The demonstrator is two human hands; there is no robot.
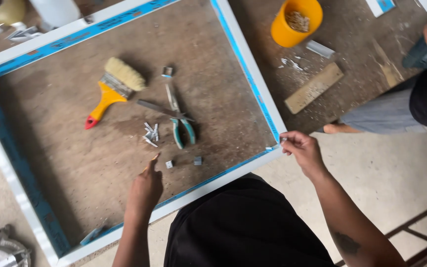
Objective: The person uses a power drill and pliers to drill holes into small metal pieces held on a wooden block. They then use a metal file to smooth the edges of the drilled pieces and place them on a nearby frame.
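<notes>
1. Two hands at a white, blue-taped frame [245, 59] lying flat on the workbench [75, 158].
2. Right hand [300, 148]: fingertips pinching the frame's near right corner.
3. Left hand [145, 190]: holding nothing, forefinger extended toward a small metal block [169, 163] just right of it.
4. Pliers [181, 123]: farther in, long axis running away from the body.

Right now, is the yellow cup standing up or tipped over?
Standing up. The yellow cup shows its round open mouth from above, with small pieces inside.
</notes>
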